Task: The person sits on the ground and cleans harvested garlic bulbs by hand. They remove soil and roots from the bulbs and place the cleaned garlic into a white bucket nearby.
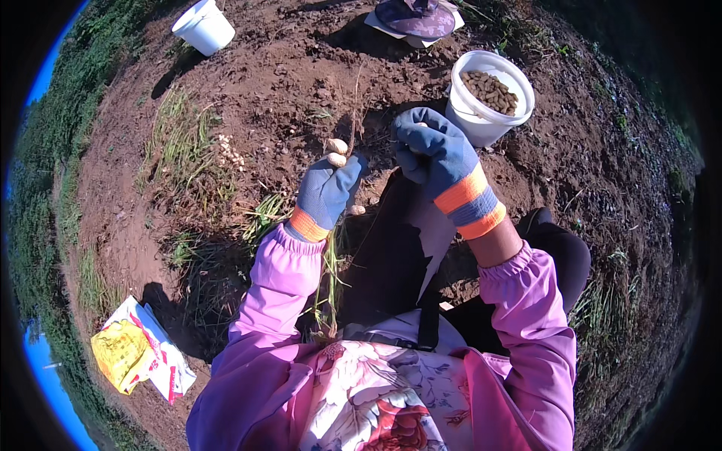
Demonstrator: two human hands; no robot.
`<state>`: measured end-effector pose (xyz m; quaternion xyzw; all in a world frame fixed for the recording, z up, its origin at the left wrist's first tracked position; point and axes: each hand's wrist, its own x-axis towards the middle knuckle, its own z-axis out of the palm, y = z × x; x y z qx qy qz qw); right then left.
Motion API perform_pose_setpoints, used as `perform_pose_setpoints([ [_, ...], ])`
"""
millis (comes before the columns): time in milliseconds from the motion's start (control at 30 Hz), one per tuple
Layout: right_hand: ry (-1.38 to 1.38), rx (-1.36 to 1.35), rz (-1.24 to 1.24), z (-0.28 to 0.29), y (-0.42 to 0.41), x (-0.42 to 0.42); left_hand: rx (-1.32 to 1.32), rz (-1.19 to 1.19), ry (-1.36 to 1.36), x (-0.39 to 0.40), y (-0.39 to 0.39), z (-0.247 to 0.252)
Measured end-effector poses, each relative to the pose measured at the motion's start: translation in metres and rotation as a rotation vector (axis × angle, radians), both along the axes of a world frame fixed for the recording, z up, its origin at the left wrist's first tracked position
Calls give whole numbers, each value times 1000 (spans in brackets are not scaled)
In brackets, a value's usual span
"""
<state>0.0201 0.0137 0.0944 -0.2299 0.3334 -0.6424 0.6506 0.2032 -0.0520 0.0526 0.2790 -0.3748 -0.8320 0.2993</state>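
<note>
My left hand (330, 186), in a blue-grey work glove with an orange cuff band, is closed around a peanut plant. Two pale peanut pods (337, 152) and a thin brown root (355, 107) stick out above the fist. Green stems (331, 270) of the plant trail below it toward my lap. My right hand (437, 149), gloved alike, is raised to the right and apart from the left. Its fingers are curled around a pale peanut, mostly hidden by the glove. Just beyond it stands a white plastic bucket (479, 124) partly filled with peanuts (489, 92).
Another white bucket (206, 28) stands far left. A purple patterned hat (415, 20) lies at the top. Pulled plants (186, 152) and a small peanut pile (230, 152) lie on the soil to the left. Yellow and white bags (135, 349) sit lower left.
</note>
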Motion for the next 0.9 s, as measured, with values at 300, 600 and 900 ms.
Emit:
perform_pose_setpoints([
  [300,1101,-404,-178,4,3,42,-931,157,-726,-16,18,12],
  [600,1145,-232,-15,-4,4,45,-925,-21,-903,-10,17,-2],
  [900,1110,-214,-41,-12,1,41,-1043,-129,-1111,-15,23,17],
])
